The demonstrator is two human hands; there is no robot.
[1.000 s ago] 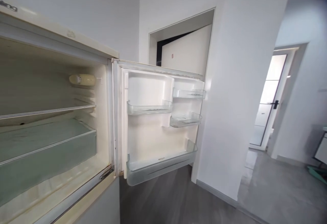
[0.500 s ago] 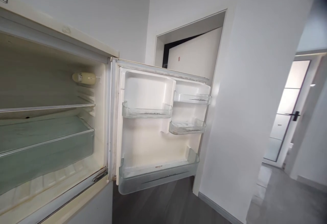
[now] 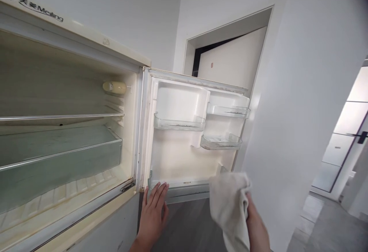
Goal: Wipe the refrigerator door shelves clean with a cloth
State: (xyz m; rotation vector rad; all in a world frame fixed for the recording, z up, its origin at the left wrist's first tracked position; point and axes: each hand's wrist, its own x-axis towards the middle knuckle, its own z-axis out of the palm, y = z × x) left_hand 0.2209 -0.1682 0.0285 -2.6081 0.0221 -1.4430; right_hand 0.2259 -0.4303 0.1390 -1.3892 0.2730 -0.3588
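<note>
The cloth (image 3: pixel 230 202) hung gripped in the right hand (image 3: pixel 254 221); the left hand (image 3: pixel 153 211), open-fingered, touched the refrigerator door's bottom bin (image 3: pixel 184 190).

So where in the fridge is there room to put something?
The upper glass shelf and the lower glass shelf lie bare. The three upper door bins look bare too. Crowded: the bottom door bin, with the left hand at its left end and the cloth in the right hand over its right end.

Both hands have come into view: the left hand (image 3: pixel 153 210) touches the bottom door shelf (image 3: pixel 184 190), the right hand (image 3: pixel 254 221) holds a cloth (image 3: pixel 228 206).
</note>
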